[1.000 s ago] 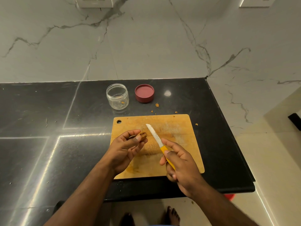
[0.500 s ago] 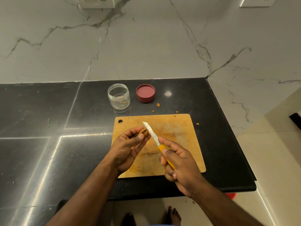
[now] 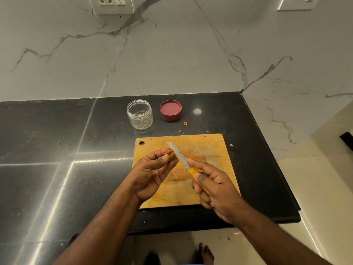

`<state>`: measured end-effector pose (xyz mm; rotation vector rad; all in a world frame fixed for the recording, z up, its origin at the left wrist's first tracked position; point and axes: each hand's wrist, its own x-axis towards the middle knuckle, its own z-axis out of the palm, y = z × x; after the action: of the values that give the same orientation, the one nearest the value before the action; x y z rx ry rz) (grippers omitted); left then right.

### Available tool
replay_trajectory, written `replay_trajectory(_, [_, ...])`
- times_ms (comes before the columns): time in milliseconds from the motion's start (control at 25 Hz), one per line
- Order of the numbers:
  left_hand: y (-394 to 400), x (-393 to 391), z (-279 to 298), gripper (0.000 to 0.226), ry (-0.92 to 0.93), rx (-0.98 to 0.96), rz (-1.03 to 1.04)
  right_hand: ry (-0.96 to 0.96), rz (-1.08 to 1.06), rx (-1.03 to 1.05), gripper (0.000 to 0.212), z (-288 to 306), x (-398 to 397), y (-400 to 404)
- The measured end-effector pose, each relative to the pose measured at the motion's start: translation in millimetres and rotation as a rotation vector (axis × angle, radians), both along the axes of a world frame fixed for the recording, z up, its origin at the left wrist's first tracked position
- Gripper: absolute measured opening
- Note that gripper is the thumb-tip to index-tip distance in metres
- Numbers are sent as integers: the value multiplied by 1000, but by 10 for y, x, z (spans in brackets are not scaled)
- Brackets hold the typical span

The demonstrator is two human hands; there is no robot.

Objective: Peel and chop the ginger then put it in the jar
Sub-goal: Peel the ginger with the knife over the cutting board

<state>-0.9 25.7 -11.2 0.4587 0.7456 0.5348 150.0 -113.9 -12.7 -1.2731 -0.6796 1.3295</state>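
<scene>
Left grip (image 3: 150, 169) pinches small brown knobbly ginger piece (image 3: 170, 155) between thumb and fingertips, palm up, raised over rectangular wooden cutting board (image 3: 210, 148). Right grip (image 3: 214, 190) wraps yellow handle of small serrated steel knife (image 3: 178, 155), forefinger stretched along the blade's back; blade edge touches the ginger's right side, tip pointing away toward the wall.

Ginger: rough tan-brown skin, rounded lump, mostly hidden by fingers; cannot tell how much is peeled. Pale crumbs lie on the board under the hands, yellowish stain near its front.

Clear round plastic jar (image 3: 139, 114) stands upright and uncapped on black polished stone counter (image 3: 47, 150), beyond the board's far-left corner, apart from it; one small orange bit inside. Round maroon lid (image 3: 170, 113) lies just beside the jar on its right, inside up. Few ginger scraps (image 3: 185, 123) scattered between lid and board.

Board's front edge sits near the counter's front edge; counter's right edge lies near the board's right side. Wide open counter to the left. White marble wall (image 3: 172, 54) behind.
</scene>
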Motion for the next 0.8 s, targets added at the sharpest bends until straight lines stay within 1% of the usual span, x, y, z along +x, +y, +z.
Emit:
replay_trajectory(200, [-14, -1, 56, 30, -7, -10, -13, 10, 49, 15, 39, 18, 76, 3])
replay_trajectory(360, [-54, 73, 26, 33, 26, 111, 101, 43, 11, -6, 38, 31, 28, 34])
replay_trajectory(440, [-89, 105, -2, 35, 26, 131, 147, 54, 1, -15, 37, 37, 7, 39])
replay_trajectory(520, [-77, 85, 8, 34, 35, 102, 121, 50, 23, -17, 38, 41, 38, 39])
replay_trajectory(680, [36, -18, 83, 35, 93, 56, -35, 14, 106, -15, 38, 56, 176, 27])
replay_trajectory(720, [39, -14, 90, 34, 101, 64, -32, 5, 107, -14, 38, 52, 180, 30])
replay_trajectory(800, [-5, 45, 65, 28, 100, 110, 49, -10, 74, -15, 38, 38, 138, 47])
